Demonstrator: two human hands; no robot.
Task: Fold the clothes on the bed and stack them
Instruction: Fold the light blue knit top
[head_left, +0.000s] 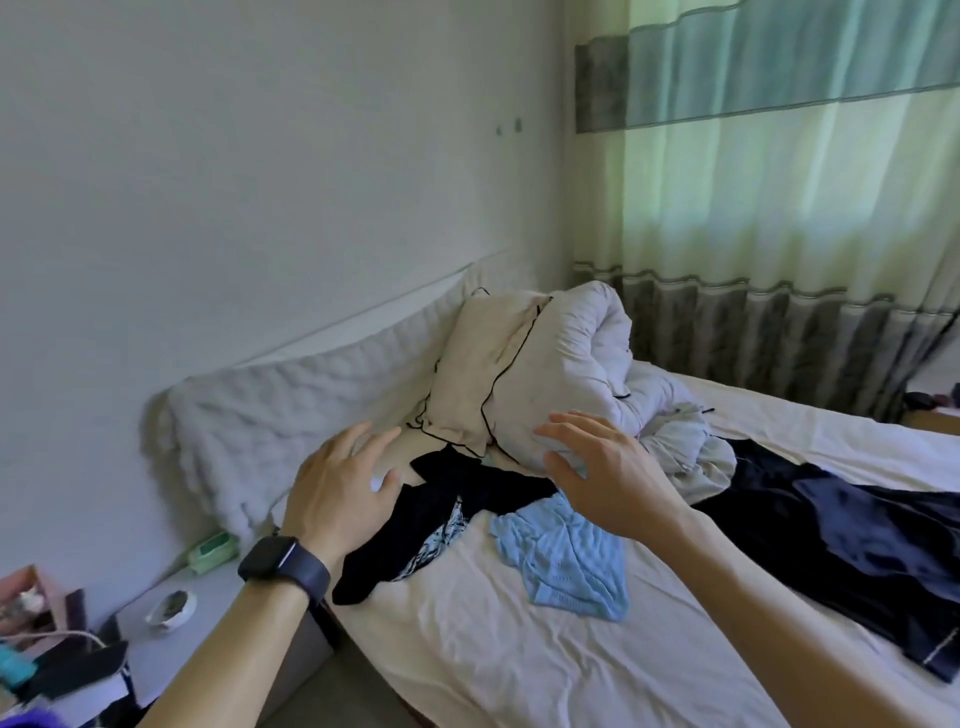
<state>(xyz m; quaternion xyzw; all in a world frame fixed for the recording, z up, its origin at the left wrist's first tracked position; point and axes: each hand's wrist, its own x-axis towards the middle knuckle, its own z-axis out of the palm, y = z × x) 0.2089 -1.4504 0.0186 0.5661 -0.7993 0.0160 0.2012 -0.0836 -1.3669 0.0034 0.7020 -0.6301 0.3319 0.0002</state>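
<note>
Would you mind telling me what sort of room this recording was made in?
Most likely a home bedroom: a wrinkled white-sheeted bed strewn with clothes, a bundled white duvet beside a quilted white headboard, and green-and-grey banded curtains with daylight behind them.

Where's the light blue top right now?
In the head view, the light blue top lies crumpled on the bed sheet, just below the right hand, between the black garment on its left and the navy garment on its right.
</note>
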